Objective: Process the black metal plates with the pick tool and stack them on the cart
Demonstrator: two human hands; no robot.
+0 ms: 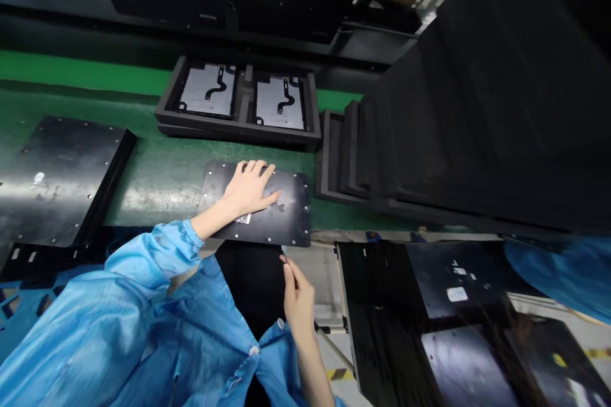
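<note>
A black metal plate (281,219) with small holes along its rim and a white label lies on the green belt (162,172) near its front edge. My left hand (251,187) rests flat on the plate, fingers stretched out. My right hand (296,296) is just below the plate's near edge, fingers pinched on a small thin pale piece (284,253) that points up toward the edge; I cannot make out what it is. Both arms wear blue sleeves.
A black tray (238,130) holding two grey panels sits further back on the belt. A tall stack of black foam trays (429,140) fills the right. A larger black plate (57,178) lies at the left. Dark plates (453,305) lie lower right, beside another person's blue sleeve (563,273).
</note>
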